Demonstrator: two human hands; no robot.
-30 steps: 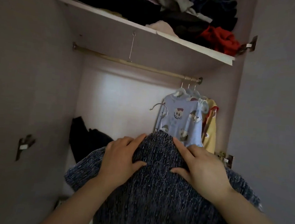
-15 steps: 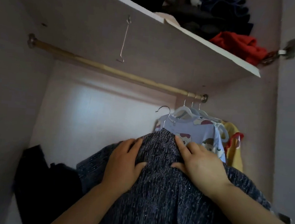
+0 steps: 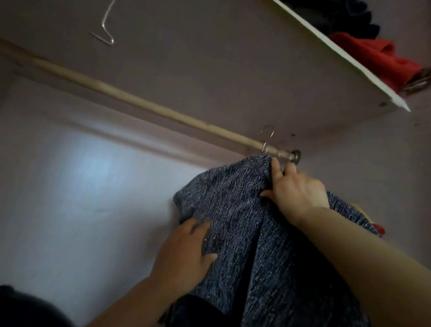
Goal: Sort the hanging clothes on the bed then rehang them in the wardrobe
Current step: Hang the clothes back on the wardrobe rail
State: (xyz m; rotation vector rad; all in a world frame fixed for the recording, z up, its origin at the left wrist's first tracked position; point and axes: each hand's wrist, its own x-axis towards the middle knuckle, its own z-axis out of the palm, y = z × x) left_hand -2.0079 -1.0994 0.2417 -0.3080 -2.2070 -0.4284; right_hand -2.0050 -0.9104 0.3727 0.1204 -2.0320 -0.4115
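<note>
The right hand's [image 3: 297, 194] grip closes on the neck of a dark knit garment [image 3: 242, 231], its wire hanger hook [image 3: 268, 142] at the right end of the wardrobe rail [image 3: 136, 101]. The left hand [image 3: 188, 252] presses flat on the sleeve. Overhead, a shelf [image 3: 324, 40] carries red cloth [image 3: 370, 54]; a bent wire hook [image 3: 108, 23] dangles left.

Long stretch of wooden rail [image 3: 136, 101] bare left of the dark knit garment [image 3: 231, 204], open space beneath along the back wall [image 3: 76, 190], wire hook [image 3: 107, 21] dangling above the rail, dark heap [image 3: 14, 307] filling the lower left corner
</note>
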